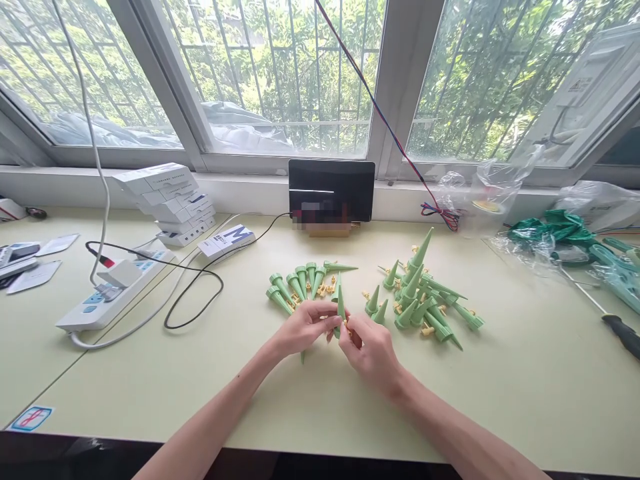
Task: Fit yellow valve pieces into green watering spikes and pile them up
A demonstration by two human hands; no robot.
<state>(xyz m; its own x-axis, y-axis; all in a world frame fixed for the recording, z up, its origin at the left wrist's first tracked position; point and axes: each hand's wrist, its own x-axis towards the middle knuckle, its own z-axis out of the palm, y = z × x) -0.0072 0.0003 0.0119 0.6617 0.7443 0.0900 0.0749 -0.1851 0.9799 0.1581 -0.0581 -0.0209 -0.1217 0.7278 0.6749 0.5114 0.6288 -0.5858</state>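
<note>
Over the middle of the table, my left hand (309, 328) is closed on a green plant watering spike (341, 303), its pointed end upward. My right hand (373, 348) pinches a small yellow valve (345, 324) against the spike's lower part; fingers hide most of the valve. Just beyond my left hand, several green spikes (295, 285) lie fanned out, with loose yellow valves (327, 289) beside them. To the right of my right hand sits a heap of green spikes (413, 287), many with yellow valves fitted in their sides.
A black-screened tablet (331, 190) stands at the back by the window. On the left are stacked white boxes (173, 200), a power strip (115, 293) and a looping black cable (220, 293). Plastic wrap, green bags (555, 230) and a screwdriver (620, 333) lie on the right.
</note>
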